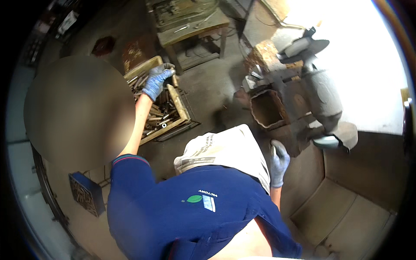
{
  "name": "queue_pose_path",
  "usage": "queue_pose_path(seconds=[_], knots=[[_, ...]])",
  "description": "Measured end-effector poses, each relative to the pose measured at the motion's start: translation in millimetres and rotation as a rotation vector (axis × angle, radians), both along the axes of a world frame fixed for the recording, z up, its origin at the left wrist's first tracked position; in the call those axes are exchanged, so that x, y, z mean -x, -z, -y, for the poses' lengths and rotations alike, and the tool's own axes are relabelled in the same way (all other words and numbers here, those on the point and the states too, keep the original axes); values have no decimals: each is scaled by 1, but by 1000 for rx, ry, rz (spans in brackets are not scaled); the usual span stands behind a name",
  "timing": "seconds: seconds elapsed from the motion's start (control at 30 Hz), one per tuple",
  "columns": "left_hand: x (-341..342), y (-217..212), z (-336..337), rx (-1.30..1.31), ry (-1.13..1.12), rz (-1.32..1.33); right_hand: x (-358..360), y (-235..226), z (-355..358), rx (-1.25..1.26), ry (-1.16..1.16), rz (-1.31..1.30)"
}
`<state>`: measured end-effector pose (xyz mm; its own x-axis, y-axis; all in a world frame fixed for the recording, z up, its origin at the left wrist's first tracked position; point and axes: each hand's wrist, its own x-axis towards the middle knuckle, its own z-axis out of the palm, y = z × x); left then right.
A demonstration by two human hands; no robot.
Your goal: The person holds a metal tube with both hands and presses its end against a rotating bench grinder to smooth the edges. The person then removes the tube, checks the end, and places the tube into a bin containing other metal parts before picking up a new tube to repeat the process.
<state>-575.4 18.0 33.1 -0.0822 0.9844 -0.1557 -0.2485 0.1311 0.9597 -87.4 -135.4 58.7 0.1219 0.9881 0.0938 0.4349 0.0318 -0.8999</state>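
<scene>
My left hand, in a blue glove with grey fingers, reaches over the far right corner of a shallow wooden-edged crate. Its fingers are curled closed, and what lies in them is hidden. Many short metal tubes lie jumbled in the crate below that hand. My right hand, gloved alike, hangs low beside my light apron. Its fingers are loosely bent, with a gap at the thumb and nothing seen in them. Nearest to it is a dark machine stand with a square, ragged-edged opening.
A grinder-like machine with a dark disc stands at the right against a bright wall. A worn workbench holds tools at the far side. A blue slotted box is at the left. A blurred round patch hides the area beside the crate.
</scene>
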Motion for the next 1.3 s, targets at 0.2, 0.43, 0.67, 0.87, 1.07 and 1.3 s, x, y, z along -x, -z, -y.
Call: queue_pose_path(seconds=[0.2,0.43,0.67,0.87,1.07,1.3], knots=[[-187,-59,-19,126,245,82,57,-90,-56,-319,-355,221],[-314,-51,2,252,466,303,31,-52,-52,-430,-131,299],[-352,-53,-1,162,684,229,-13,-41,-23,-281,221,-479],[-377,-49,-3,27,873,192,-21,-45,-12,-279,361,-509],[-406,-34,-8,101,920,158,-20,-38,-16,-325,518,-402],[-433,-35,-20,236,964,171,-24,-36,-17,-346,699,326]])
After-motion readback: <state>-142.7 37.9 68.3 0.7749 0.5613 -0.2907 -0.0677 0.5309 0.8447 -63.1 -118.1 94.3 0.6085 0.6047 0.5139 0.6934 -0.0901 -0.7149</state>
